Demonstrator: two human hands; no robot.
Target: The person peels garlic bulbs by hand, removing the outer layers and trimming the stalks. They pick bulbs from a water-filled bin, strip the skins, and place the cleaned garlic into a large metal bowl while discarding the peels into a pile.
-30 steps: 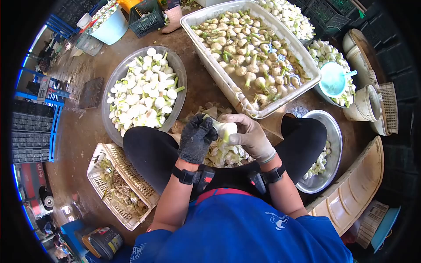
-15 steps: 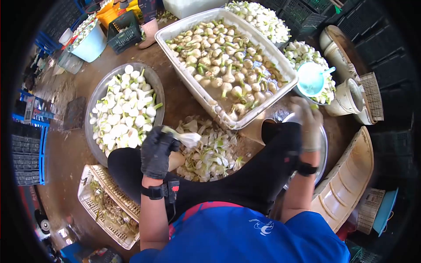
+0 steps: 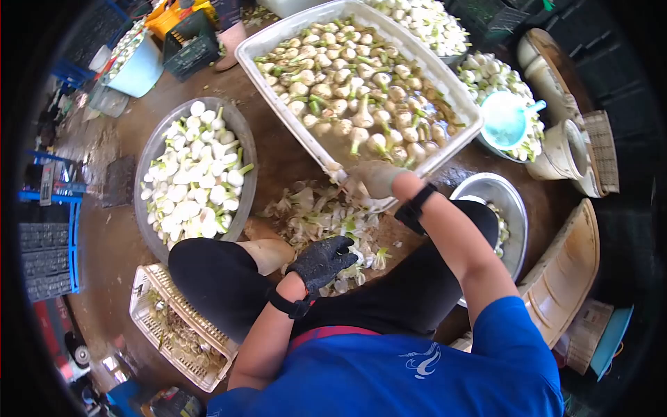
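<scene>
My left hand (image 3: 321,264), in a dark glove, is over the heap of pale peelings (image 3: 326,215) between my legs, its fingers apart and nothing seen in them. My right hand (image 3: 374,182), in a light glove, is at the near edge of the white tub (image 3: 445,161); its fingers are blurred, and whether they hold anything is unclear. Unpeeled bulbs (image 3: 340,76) sit in brownish water inside the tub. White peeled bulbs (image 3: 191,174) fill the round metal basin (image 3: 249,139) on the left.
A metal bowl (image 3: 511,201) is beside my right knee. Further right are a blue ladle (image 3: 504,119), a white bucket (image 3: 561,149) and a curved cream-coloured panel (image 3: 566,267). At lower left is a white crate (image 3: 142,316) with scraps. Another person's boot (image 3: 231,45) shows behind.
My left hand has moved right and nearer to me, and the white bulb it held is gone from it. My right hand has swung left from the right side to the tub's near edge.
</scene>
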